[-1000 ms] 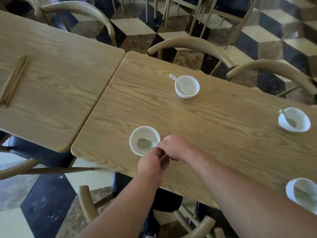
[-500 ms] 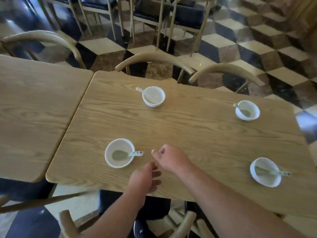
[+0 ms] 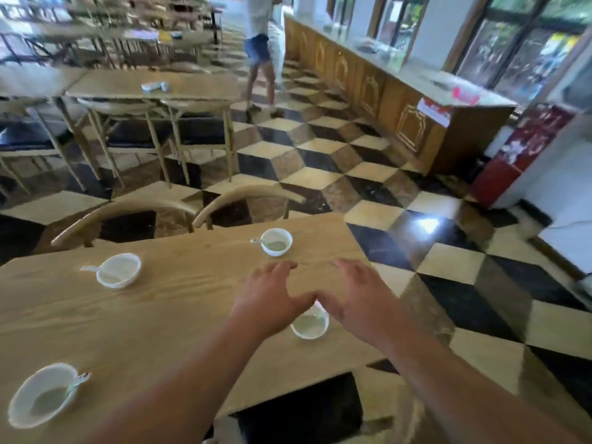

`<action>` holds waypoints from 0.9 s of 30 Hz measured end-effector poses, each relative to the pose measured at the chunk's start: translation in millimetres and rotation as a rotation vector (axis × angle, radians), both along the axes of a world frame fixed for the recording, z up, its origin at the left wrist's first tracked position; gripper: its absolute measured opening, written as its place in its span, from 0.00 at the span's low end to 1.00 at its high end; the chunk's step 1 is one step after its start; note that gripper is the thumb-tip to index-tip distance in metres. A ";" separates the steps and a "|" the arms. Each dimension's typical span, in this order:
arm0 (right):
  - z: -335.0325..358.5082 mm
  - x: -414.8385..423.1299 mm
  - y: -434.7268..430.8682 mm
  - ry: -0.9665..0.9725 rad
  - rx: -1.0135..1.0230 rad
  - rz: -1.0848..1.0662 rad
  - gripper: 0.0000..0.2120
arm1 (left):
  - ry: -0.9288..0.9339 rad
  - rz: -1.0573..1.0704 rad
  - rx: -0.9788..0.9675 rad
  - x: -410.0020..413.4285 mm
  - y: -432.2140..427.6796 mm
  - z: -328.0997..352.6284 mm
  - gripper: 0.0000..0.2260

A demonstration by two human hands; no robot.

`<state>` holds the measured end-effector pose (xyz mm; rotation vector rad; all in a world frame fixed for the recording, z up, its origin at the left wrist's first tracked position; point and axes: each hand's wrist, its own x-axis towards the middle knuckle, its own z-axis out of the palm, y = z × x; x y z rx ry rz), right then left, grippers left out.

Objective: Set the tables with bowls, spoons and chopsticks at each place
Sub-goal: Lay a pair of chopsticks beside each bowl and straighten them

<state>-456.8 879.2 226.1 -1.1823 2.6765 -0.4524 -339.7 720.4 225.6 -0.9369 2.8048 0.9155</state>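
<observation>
bowls: I count four white ones on the table (image 3: pixel 179 315), one at each corner place
near-right bowl (image 3: pixel 310 328): close to the table's right edge, its far half hidden under both hands; I can't tell if a spoon sits in it
far-right bowl (image 3: pixel 276 243): just beyond the fingertips, far-right spoon (image 3: pixel 256 241) in it, handle poking out left
far-left bowl (image 3: pixel 119 272): far-left spoon (image 3: pixel 89 268) in it, handle also out to the left
near-left bowl (image 3: pixel 41 398): bottom-left of my view, near-left spoon (image 3: pixel 78 379) leaning over its right rim
left hand (image 3: pixel 272 299): open, palm down, fingers spread, holding nothing
right hand (image 3: pixel 355 299): open, palm down, fingers spread, holding nothing; the thumbs nearly meet above the near-right bowl
contact: heavy blur, so I can't tell whether either hand touches wood or bowl
chairs (image 3: pixel 256 189): two curved wooden backs at the table's far side
floor (image 3: pixel 320 155): cube-pattern tiles in cream, brown and black
second table (image 3: pixel 192 88): further back, with a small pale object on it, too blurred to identify
person (image 3: pixel 261 49): standing in the aisle beside a long wooden counter (image 3: pixel 400 100)
</observation>
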 end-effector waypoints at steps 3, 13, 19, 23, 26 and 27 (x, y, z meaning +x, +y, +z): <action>25.7 -65.8 92.4 0.103 -0.010 -0.035 0.40 | -0.002 -0.068 -0.094 -65.2 80.9 23.6 0.37; 101.3 -237.9 344.6 0.159 0.139 -0.269 0.37 | -0.030 -0.297 -0.282 -262.9 289.8 83.9 0.34; 116.7 -332.2 376.7 0.144 0.188 -0.286 0.34 | 0.020 -0.283 -0.307 -359.4 310.7 95.9 0.31; 108.7 -404.6 360.4 0.138 0.240 -0.267 0.36 | 0.010 -0.290 -0.351 -431.4 298.4 86.2 0.34; 103.2 -474.0 334.1 0.122 0.283 -0.250 0.36 | 0.027 -0.278 -0.332 -501.9 276.1 73.2 0.35; 102.5 -499.3 323.8 0.124 0.297 -0.243 0.36 | 0.027 -0.266 -0.317 -526.4 267.0 69.2 0.36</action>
